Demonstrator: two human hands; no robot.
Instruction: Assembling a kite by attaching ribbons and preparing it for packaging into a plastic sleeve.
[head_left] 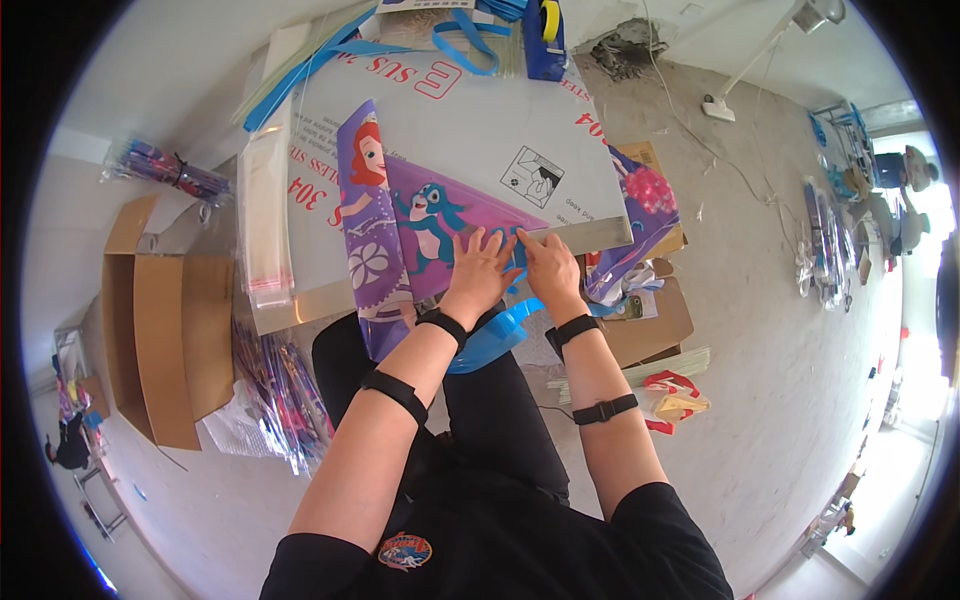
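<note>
A purple printed kite cloth (pixel 368 230) with cartoon figures lies folded on the metal-topped table in front of me. Its pink-purple flap (pixel 437 215) shows a blue animal and narrows to the right. My left hand (pixel 478 278) rests flat on this flap, fingers spread. Close beside it, my right hand (pixel 553 272) presses its index finger on the flap's right end; the other fingers curl at the cloth's edge, partly hidden. Below the hands, a blue ribbon (pixel 505 322) hangs over the table's near edge onto my lap.
The table (pixel 450 125) carries clear plastic sleeves (pixel 268 215), blue strips (pixel 365 47) and a blue tape dispenser (pixel 545 45). Another purple cloth (pixel 640 215) hangs at its right. An open cardboard box (pixel 160 330) and wrapped bundles (pixel 285 390) stand left; a second box (pixel 655 330) is right.
</note>
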